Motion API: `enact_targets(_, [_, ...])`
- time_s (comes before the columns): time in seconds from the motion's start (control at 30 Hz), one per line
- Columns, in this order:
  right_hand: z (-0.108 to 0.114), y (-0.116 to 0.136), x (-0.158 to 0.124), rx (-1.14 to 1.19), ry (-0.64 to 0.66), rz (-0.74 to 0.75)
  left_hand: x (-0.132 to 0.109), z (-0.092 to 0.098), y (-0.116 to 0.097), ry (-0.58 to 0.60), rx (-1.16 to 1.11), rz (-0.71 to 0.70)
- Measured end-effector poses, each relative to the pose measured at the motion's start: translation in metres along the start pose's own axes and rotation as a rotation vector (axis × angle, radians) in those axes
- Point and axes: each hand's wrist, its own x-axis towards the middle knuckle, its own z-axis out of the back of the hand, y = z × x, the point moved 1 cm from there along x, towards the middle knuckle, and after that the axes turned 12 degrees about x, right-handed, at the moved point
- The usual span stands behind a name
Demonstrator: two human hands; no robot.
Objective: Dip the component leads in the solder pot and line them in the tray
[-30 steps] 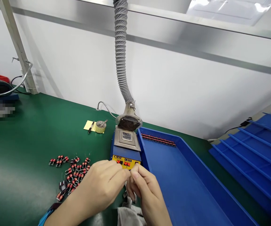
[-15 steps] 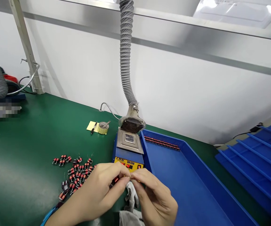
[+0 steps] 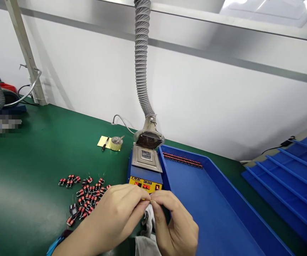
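My left hand and my right hand meet fingertip to fingertip in front of a blue solder pot with a yellow display panel. Both are closed in a pinch. A small red-and-black wire-wound coil showed inside my left hand half a second ago; my fingers now hide it. What my right fingertips pinch is too small to make out. Left of my left hand lies a loose pile of similar coils with thin wire leads. Below my fingers are grey-white cloth gloves, partly covered.
A blue tray stands at the right, with rows of coils along its far end. A fume hose hangs over the pot. Behind the pile are a tape roll, yellow paper and a pen. Blue ribbed trays sit far right.
My left hand has rolled slightly, so the coil in it no longer shows. My right hand has tilted a little, with the fingertips still together. The view has shifted slightly.
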Motion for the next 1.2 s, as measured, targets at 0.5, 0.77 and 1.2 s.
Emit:
enact_targets(0.5, [-0.002,-0.002,-0.008,0.183,-0.153,-0.079,-0.005,0.007,-0.002,-0.001,-0.082,0.143])
enact_targets(0.77, [-0.002,0.001,-0.004,0.215,-0.127,-0.063,-0.001,0.009,-0.003,0.053,-0.117,0.117])
enact_targets(1.2, [-0.007,-0.005,-0.008,0.815,-0.128,-0.595,0.000,0.002,0.000,-0.079,0.186,-0.143])
